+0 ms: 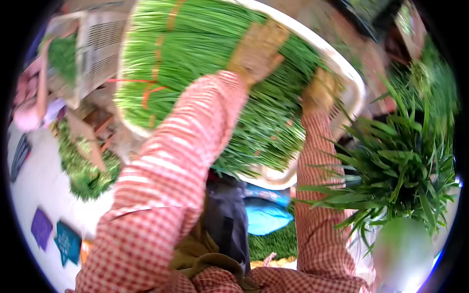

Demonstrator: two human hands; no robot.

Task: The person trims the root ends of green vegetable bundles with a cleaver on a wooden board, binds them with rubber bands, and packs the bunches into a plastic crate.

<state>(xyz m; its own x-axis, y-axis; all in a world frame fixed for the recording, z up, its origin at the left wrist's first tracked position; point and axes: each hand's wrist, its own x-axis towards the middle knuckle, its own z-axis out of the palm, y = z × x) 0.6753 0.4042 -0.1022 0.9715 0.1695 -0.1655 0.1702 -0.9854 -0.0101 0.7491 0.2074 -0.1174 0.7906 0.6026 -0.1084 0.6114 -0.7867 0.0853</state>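
Note:
A large white plastic basket (362, 90) holds long green leafy stalks (195, 53) laid in bundles, with orange and red bands around those on its left side. My left hand (259, 51), in a soiled yellowish covering, lies on the stalks near the top middle, palm down with its fingers spread. Over at the basket's right wall, my right hand (320, 93) is pushed down beside the leaves. Its fingers are blurred and partly hidden, so its hold cannot be made out.
Leafy green stalks (400, 171) stand on the right, near my right sleeve. A pale crate (100, 53) is at the upper left, with a person (29, 97) beside it. Greens (83, 171) lie on the left floor. A blue bag (266, 217) sits below the basket.

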